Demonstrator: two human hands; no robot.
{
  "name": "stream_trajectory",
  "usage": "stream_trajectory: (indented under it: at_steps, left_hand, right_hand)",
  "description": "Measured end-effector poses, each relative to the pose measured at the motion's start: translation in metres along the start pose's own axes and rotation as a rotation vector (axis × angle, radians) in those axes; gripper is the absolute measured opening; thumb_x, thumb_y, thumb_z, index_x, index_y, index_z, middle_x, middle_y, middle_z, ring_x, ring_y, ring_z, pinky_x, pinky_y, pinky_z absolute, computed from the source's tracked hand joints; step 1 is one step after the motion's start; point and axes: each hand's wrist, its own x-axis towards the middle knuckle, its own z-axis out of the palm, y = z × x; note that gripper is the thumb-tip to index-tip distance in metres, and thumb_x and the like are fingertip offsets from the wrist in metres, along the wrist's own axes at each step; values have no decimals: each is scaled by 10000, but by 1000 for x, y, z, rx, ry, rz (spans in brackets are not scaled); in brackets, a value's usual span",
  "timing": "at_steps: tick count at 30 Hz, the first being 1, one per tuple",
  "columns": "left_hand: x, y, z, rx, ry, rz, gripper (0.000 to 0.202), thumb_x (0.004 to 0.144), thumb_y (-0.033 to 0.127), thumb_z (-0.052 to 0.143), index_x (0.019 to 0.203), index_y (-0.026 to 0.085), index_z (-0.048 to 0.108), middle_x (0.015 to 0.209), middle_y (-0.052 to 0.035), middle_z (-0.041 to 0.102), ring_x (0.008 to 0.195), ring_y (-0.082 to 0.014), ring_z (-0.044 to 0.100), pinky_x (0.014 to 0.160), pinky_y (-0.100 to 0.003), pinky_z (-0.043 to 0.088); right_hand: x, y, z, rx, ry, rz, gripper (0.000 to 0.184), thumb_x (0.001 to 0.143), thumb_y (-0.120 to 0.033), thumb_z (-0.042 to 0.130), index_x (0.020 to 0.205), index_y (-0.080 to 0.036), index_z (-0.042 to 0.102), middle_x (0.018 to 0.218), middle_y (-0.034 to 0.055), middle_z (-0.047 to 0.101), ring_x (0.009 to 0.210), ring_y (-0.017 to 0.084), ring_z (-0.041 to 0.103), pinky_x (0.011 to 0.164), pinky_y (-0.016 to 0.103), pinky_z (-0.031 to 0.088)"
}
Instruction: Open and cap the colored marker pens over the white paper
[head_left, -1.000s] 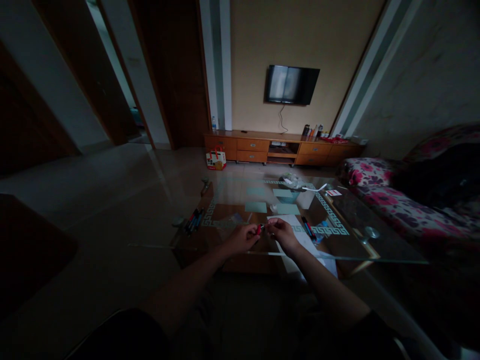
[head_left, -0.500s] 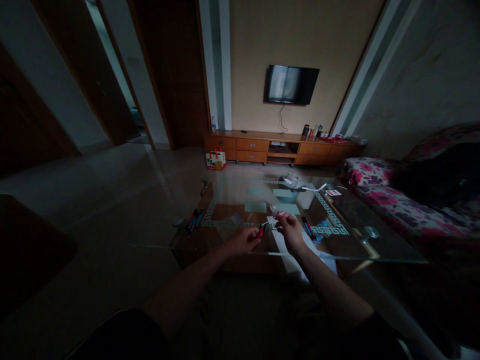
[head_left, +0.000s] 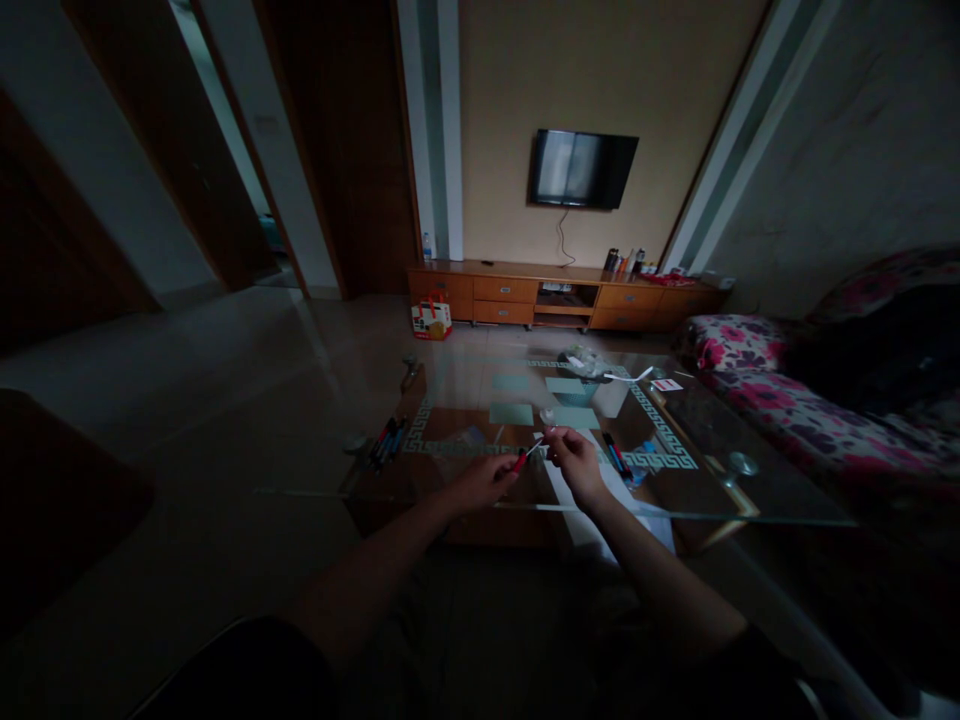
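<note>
**Fingers.** The fingers (head_left: pixel 501 472) of the left hand (head_left: pixel 480 485) are closed round a red pen (head_left: pixel 518 462), which juts up and to the right out of the grip. The fingertips (head_left: pixel 559 442) of the right hand (head_left: pixel 577 462) are pinched narrowly on the upper end of a thin white refill (head_left: pixel 535 448). The refill slants down and to the left, with its lower end at or just beside the pen's open tip. Whether the two touch cannot be told in this light.

**Change noted.** A second ago both hands were bunched together over the pen. Half a second ago the right hand had lifted away and the refill showed clear of the barrel. The right hand has now dropped back a little toward the left, so the gap is narrower. Judgement: the pen is in two parts, and the work in hand is at the pen's mouth.

**Pose.** Both hands hang just above the near edge of the glass bench (head_left: pixel 705 470), close together with palms turned inward. The wrists are raised. The forearms run back toward the body and converge on the bench.

**Surroundings.** A white sheet (head_left: pixel 561 492) lies under the right hand. A cluster of markers (head_left: pixel 388 440) lies well to the left, and two more pens (head_left: pixel 616 455) lie just to the right of the sheet.
</note>
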Motion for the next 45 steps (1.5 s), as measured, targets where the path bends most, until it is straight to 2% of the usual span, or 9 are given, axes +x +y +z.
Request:
stream_trajectory:
  at_steps: [4, 8, 11, 18, 23, 31, 45]
  left_hand:
    - [1, 1, 2, -96, -42, -60, 318, 933, 375, 473, 1133, 159, 594, 810, -11, 622, 621, -119, 601, 570, -214, 428]
    - [2, 2, 2, -82, -56, -98, 298, 920, 401, 490, 992, 145, 626, 775, -13, 627, 654, -134, 624, 592, -218, 435]
    - [2, 0, 1, -65, -63, -117, 307, 916, 415, 492, 878, 141, 624, 731, -15, 637, 657, -138, 629, 612, -222, 442]
    - [2, -1, 2, -81, -46, -63, 290, 912, 390, 505, 833, 140, 630, 739, -20, 657, 656, -125, 602, 626, -218, 433]
    - [2, 0, 2, -114, -47, -69, 299, 909, 394, 518, 822, 130, 630, 721, -19, 649, 629, -115, 576, 611, -215, 426]
    - [2, -4, 6, -240, -69, -105, 314, 894, 424, 543, 831, 127, 621, 757, -33, 650, 627, -124, 603, 592, -227, 465]
    - [4, -18, 8, -233, -39, -122, 270, 870, 391, 565, 873, 133, 643, 782, -28, 654, 659, -123, 598, 604, -219, 473]
  right_hand:
    - [-2, 3, 0, -68, -93, 7, 406, 789, -591, 638, 837, -190, 685, 777, 32, 680, 620, 145, 544, 532, 245, 388]
    - [-2, 5, -1, -90, -103, 33, 417, 768, -600, 649, 844, -192, 696, 815, 37, 697, 624, 150, 555, 535, 253, 386]
    - [-1, 6, -2, -101, -93, 76, 428, 736, -605, 672, 809, -184, 697, 772, 36, 687, 608, 145, 542, 532, 254, 374]
    - [-2, 10, 1, -57, -99, 218, 475, 664, -616, 723, 758, -151, 684, 587, -6, 589, 516, 110, 449, 498, 247, 308]
    - [-3, 11, 4, -4, -141, 189, 447, 692, -595, 722, 738, -155, 656, 572, -25, 547, 513, 96, 418, 497, 240, 287]
    - [-5, 7, 7, -33, -143, 147, 459, 691, -625, 713, 715, -175, 627, 573, -29, 541, 518, 104, 431, 510, 246, 318]
    - [-4, 11, 4, -78, -155, 101, 428, 717, -591, 714, 744, -169, 644, 606, -18, 563, 556, 118, 465, 534, 246, 342]
